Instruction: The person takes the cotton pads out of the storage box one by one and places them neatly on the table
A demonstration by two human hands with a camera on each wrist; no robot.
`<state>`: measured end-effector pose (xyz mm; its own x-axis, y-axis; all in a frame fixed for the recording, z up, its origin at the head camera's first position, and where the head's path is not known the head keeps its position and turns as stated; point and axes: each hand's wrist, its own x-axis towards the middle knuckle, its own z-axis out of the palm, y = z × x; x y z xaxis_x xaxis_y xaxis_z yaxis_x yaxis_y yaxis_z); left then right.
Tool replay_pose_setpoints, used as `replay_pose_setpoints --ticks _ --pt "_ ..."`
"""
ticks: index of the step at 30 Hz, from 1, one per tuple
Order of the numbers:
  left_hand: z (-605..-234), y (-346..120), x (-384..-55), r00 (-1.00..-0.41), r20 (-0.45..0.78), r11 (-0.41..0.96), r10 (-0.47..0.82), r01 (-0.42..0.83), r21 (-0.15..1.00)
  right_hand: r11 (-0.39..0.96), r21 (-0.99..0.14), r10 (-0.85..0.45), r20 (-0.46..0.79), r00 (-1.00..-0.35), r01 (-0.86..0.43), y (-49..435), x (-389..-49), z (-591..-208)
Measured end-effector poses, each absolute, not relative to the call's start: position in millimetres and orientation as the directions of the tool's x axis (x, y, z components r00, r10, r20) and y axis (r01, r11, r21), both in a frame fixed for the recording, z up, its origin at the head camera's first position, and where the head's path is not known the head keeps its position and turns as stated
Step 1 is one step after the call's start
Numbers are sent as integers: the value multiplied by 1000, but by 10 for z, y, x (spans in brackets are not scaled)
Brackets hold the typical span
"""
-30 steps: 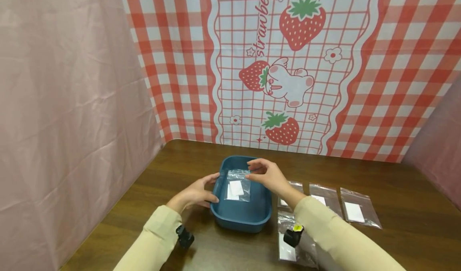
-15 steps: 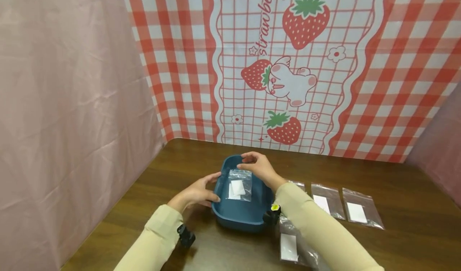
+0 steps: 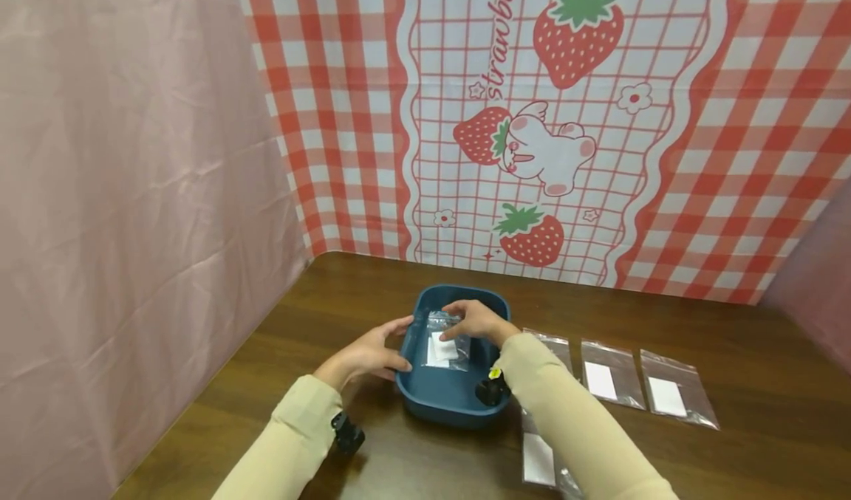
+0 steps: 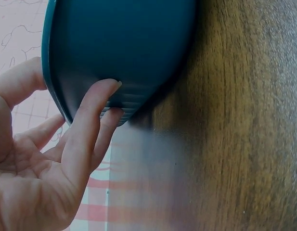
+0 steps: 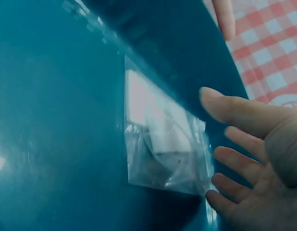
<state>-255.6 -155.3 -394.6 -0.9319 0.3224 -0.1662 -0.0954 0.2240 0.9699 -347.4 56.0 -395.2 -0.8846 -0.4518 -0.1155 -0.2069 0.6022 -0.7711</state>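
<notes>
A blue plastic tub [image 3: 444,404] stands on the brown table. My left hand [image 3: 362,352] is at its left side; in the left wrist view its nearly straight fingers [image 4: 100,98] lie along the outer wall, with the thumb at the rim. Inside the tub, clear zip-lock plastic [image 3: 459,360] encloses two overlapping white cards [image 5: 167,125]. My right hand [image 3: 475,319] reaches down into the tub over that bagged pair. Its thumb and fingers are spread apart, fingertips right at the zip edge in the right wrist view, with nothing pinched between them.
Right of the tub lie more clear zip bags with white cards: a middle one [image 3: 601,378], an outer one [image 3: 668,393] and a nearer one [image 3: 538,459] partly under the right sleeve. A checked strawberry curtain [image 3: 352,116] hangs behind; pink cloth [image 3: 133,227] hangs at left.
My right hand has moved left and then down into the tub over the bagged cards. My left hand stays at the tub's side. The view has shifted slightly.
</notes>
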Motion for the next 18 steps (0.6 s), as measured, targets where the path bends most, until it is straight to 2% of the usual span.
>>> replay_pose_setpoints --ticks 8,12,18 --pt "-3929 -1559 -2549 -930 -159 212 331 -90 973 704 -604 -586 -195 -787 -375 605 -3480 -3946" --pt "-3932 -1559 -2548 -931 -158 217 328 -88 972 730 -536 -592 -185 -785 -424 596 -3483 -3954" --pt "-3954 -1557 -2554 -932 -154 213 329 -86 973 722 -506 -599 -116 -793 -471 597 -3489 -3968"
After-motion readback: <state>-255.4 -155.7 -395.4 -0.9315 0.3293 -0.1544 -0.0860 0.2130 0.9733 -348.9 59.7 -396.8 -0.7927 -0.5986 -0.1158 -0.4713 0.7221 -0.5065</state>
